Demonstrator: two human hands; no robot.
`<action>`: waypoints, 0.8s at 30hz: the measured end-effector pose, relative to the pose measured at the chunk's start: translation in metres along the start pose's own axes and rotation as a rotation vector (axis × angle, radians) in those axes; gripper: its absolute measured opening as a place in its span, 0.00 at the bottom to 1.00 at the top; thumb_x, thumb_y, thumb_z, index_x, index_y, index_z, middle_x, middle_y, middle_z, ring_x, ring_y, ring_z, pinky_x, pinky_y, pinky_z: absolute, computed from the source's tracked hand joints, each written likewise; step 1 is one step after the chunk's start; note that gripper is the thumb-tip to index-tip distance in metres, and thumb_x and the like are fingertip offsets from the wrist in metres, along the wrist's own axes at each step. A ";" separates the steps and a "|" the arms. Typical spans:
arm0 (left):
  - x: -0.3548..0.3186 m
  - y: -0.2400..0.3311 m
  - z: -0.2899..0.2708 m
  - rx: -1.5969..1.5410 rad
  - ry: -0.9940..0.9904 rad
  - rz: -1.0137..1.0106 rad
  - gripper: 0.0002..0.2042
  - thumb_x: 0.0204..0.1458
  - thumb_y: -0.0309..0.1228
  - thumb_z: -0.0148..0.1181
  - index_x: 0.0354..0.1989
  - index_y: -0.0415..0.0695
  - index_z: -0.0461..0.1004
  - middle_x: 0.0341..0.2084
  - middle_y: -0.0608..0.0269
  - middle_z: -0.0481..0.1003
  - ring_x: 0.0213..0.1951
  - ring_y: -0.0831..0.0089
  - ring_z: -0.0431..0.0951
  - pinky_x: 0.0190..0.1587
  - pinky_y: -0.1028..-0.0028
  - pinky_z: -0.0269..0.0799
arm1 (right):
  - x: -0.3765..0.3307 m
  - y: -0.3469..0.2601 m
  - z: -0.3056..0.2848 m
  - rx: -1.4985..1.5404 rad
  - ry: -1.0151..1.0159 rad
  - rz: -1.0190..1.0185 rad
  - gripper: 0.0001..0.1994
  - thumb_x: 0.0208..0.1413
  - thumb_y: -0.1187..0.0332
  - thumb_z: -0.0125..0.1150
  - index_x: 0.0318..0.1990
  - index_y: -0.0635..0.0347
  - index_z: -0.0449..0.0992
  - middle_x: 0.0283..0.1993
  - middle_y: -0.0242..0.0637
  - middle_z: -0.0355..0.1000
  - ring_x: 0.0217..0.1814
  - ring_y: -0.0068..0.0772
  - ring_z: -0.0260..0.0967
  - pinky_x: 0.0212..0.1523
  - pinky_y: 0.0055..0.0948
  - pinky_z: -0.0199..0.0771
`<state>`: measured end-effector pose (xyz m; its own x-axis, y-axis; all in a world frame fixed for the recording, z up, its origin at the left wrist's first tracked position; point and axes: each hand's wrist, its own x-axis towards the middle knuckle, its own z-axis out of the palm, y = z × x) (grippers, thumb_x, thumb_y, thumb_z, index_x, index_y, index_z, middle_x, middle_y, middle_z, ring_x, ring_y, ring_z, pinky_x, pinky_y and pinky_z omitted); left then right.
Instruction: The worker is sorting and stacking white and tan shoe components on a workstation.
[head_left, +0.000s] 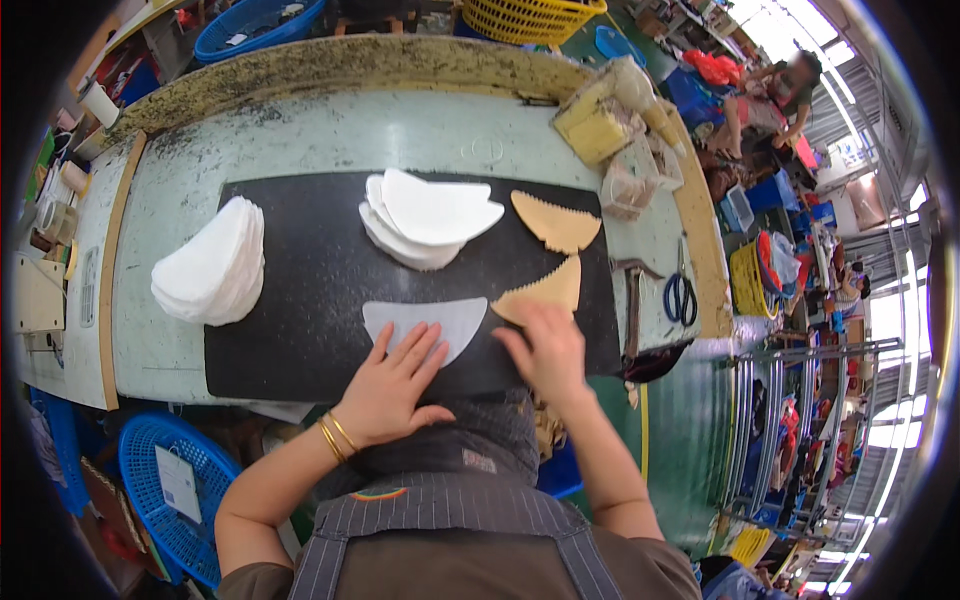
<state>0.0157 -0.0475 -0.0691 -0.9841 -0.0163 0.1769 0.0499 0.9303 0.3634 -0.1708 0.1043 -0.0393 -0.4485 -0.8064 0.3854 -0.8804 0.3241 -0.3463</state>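
My left hand [393,388] lies with fingers spread on a thin grey-white half-moon piece [440,322] at the near edge of a black mat [300,350]. My right hand [548,350] rests its fingertips on the near end of a tan curved piece [555,287] with a toothed edge, the thumb held apart. A second tan toothed piece [560,222] lies farther back. Beyond my left hand sits a fanned stack of white curved pieces [430,215]. A taller white stack [215,262] stands at the mat's left end.
Blue-handled scissors [680,298] lie right of the mat, near a dark curved metal tool [634,300]. A yellow block [600,130] and clear plastic box [630,185] stand at the back right. A blue basket [180,500] is below the table, left. Another person [765,105] sits far right.
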 end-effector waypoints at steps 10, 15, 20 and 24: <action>0.074 0.023 0.010 -0.302 0.202 0.039 0.23 0.49 0.38 0.61 0.50 0.37 0.68 0.51 0.51 0.67 0.54 0.54 0.66 0.58 0.60 0.60 | -0.010 0.060 0.013 0.315 0.034 0.359 0.05 0.46 0.75 0.63 0.30 0.67 0.77 0.26 0.39 0.74 0.25 0.31 0.71 0.28 0.27 0.69; 0.101 0.041 0.039 -0.178 0.269 0.092 0.26 0.49 0.43 0.60 0.51 0.37 0.67 0.52 0.52 0.67 0.54 0.58 0.67 0.56 0.62 0.60 | -0.011 0.070 0.007 0.888 0.019 0.726 0.07 0.50 0.72 0.63 0.31 0.70 0.77 0.24 0.27 0.72 0.25 0.15 0.63 0.26 0.21 0.64; 0.099 0.027 0.042 0.040 0.140 0.197 0.31 0.50 0.51 0.54 0.55 0.40 0.65 0.58 0.56 0.63 0.59 0.64 0.62 0.59 0.58 0.55 | -0.029 0.112 -0.081 0.617 1.229 0.651 0.04 0.58 0.71 0.56 0.33 0.62 0.72 0.31 0.30 0.71 0.33 0.20 0.66 0.34 0.21 0.68; 0.117 0.003 0.024 0.061 0.178 0.366 0.31 0.49 0.53 0.54 0.55 0.41 0.65 0.60 0.60 0.61 0.61 0.58 0.59 0.61 0.56 0.53 | -0.019 0.070 -0.058 -0.171 0.831 0.115 0.09 0.52 0.77 0.59 0.41 0.66 0.76 0.37 0.36 0.73 0.38 0.30 0.69 0.39 0.28 0.70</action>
<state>-0.1030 -0.0376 -0.0688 -0.8579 0.2620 0.4421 0.3762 0.9062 0.1930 -0.2331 0.1713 -0.0215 -0.4454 -0.1611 0.8807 -0.8035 0.5059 -0.3138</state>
